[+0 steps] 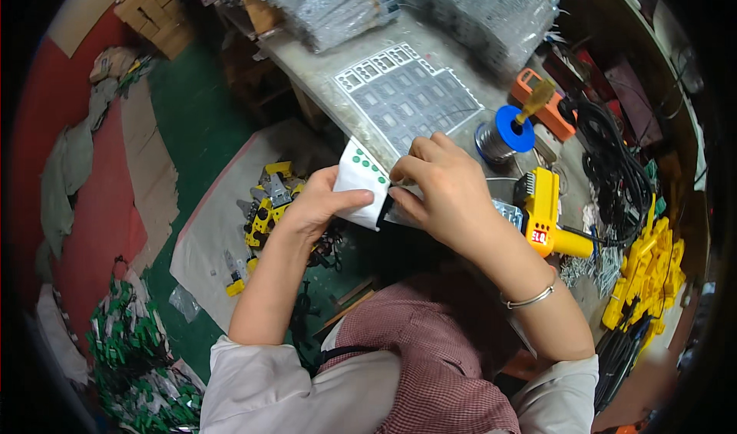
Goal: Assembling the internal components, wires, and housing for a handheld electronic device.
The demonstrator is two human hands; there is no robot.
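Note:
My left hand (316, 202) grips a small white sheet with green round stickers (361, 179), its thumb lying across the front. The sheet is tilted, just off the table's near edge. My right hand (447, 188) is closed in a pinch at the sheet's right edge. What its fingertips hold is hidden; a small dark bit shows between the hands. Just right of that hand, a yellow tool with a red display (542, 215) lies on the table. Beyond the hand stands a blue spool of solder wire (513, 131).
On the table (307, 54) lie a grey panel with white outlines (414, 100), plastic-wrapped bundles (326, 8), an orange meter (543, 104), black cables (606, 150) and yellow plastic parts (649, 269). Below left, yellow and grey parts (269, 204) cover a floor sheet, near a green-and-white heap (130, 342).

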